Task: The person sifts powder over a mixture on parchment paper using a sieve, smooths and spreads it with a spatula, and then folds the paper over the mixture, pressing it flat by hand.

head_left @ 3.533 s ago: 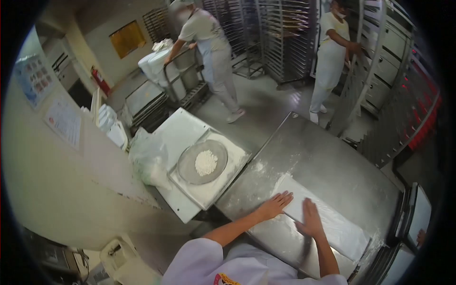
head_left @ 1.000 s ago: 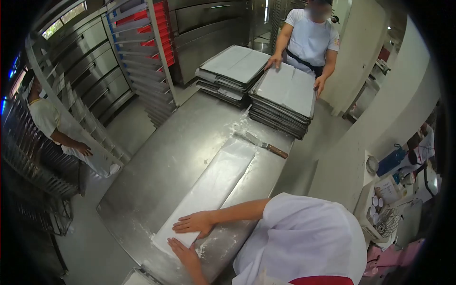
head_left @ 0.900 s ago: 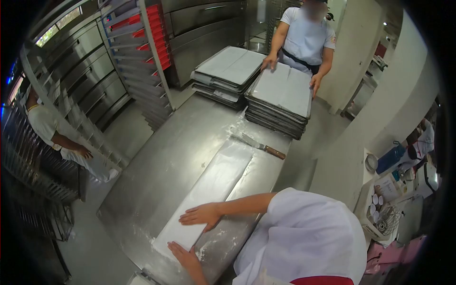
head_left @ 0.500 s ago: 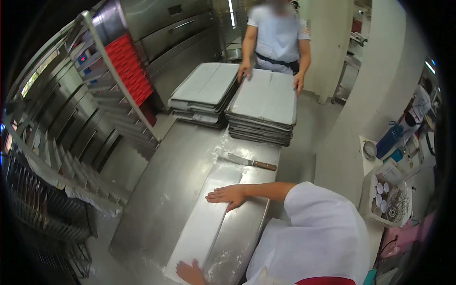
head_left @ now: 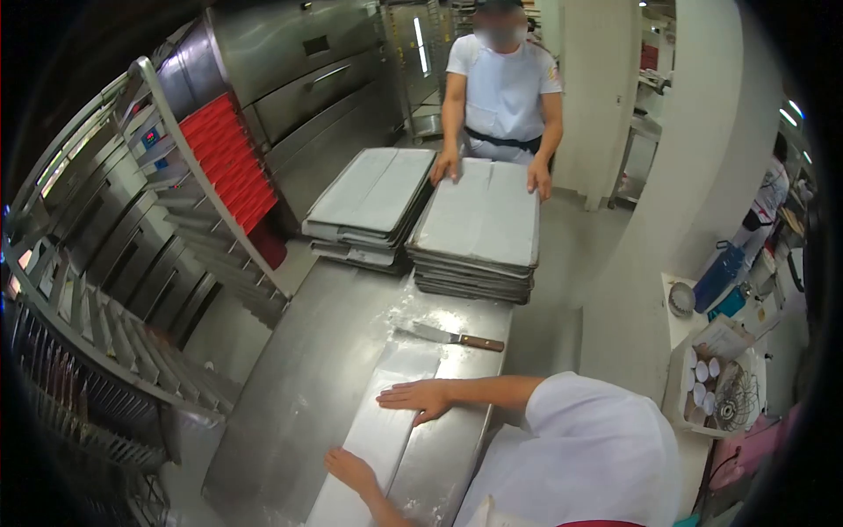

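Observation:
A long, narrow white strip (head_left: 376, 436), which looks like folded paper, lies flat along the steel table. My right hand (head_left: 417, 400) rests palm down on its upper part, fingers stretched across it. Lower down, my left hand (head_left: 351, 472) lies on the same strip with its fingers extended. Neither hand grips anything. Just beyond the strip's far end is a broad-bladed spatula (head_left: 461, 338) with a wooden handle, its blade among white powder.
At the table's (head_left: 290, 386) far end stand two stacks of paper-lined trays (head_left: 373, 189). A co-worker (head_left: 500, 97) has both hands on the right-hand stack (head_left: 479, 211). A metal rack (head_left: 206, 211) stands left; a box of cups and whisks (head_left: 716, 382) sits right.
My left hand has slid up the strip, closer to my right hand, which stays about where it was. My view has tilted up a little. The co-worker still touches the right-hand stack.

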{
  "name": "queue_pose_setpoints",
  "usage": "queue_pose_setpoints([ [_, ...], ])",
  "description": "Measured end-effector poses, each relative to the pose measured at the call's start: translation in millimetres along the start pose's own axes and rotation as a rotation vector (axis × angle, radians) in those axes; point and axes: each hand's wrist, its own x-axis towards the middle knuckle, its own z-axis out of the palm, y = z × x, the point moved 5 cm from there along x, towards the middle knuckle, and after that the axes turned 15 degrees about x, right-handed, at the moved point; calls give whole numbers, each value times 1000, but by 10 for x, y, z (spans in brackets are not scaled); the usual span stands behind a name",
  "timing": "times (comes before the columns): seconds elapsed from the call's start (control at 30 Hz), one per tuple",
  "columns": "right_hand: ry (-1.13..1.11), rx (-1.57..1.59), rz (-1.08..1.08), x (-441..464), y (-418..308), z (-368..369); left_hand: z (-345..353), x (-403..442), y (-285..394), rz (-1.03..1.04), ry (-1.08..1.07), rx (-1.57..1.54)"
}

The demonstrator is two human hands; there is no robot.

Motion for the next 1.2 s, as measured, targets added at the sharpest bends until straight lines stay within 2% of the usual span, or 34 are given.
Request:
queue_pose_setpoints([
  [0.1, -14, 6, 25, 4, 22, 7, -69, -162, -517, -53, -9, 75],
  [0.17, -18, 6, 16, 15, -1, -1, -142, -261, -765, -2, 136, 33],
  [0.27, -1, -41, 18, 79, -37, 67, -113, -417, -1223, -69, 170, 94],
  [0.3, -7, -53, 48, 167, -23, 121, -95, -493, -1360, -80, 165, 88],
  [0.33, -16, -73, 81, 249, 21, 162, -192, -528, -1440, -149, 70, 67],
  [0.37, 41, -88, 8, 417, -15, 240, -216, -553, -1495, -213, -24, 41],
  [0.4, 100, -102, -63, 653, -72, 384, -197, -568, -1513, -217, -26, 24],
  [0.47, 87, 8, 1, 1239, -250, 733, -191, -580, -1536, -174, 46, 64],
  [0.5, 205, 156, -65, 1551, -225, 1104, -171, -570, -1547, -173, 47, 55],
  [0.53, 75, 125, 73, 1837, -495, 1250, -167, -561, -1537, -147, 87, 81],
  [0.6, 282, 35, 4, 2265, -703, 1897, -159, -572, -1571, -119, 116, 109],
  [0.67, 226, -85, 3, 2437, -1225, 2010, -151, -578, -1611, -103, 98, 27],
  [0.8, 156, -27, 139, 2402, -1072, 2120, -334, -621, -1839, -164, -20, 121],
  [0.87, 211, -185, 70, 2186, -943, 1751, -331, -658, -1772, -195, -91, 158],
  [0.97, 238, -100, 98, 1898, -590, 1295, -336, -594, -1626, -176, -119, 204],
  [1.0, 287, -114, 144, 1818, -468, 1180, -323, -571, -1563, -162, -88, 210],
  [1.07, 236, -137, 76, 1607, -196, 947, -272, -386, -1238, -109, -13, 201],
  [1.1, 383, -183, 5, 1519, -28, 925, -233, -302, -1017, -69, 35, 179],
  [1.17, 424, -74, 8, 1417, 307, 858, -175, -165, -543, 9, 135, 122],
  [1.2, 380, -208, -39, 1367, 265, 724, -144, -103, -340, 43, 175, 99],
])
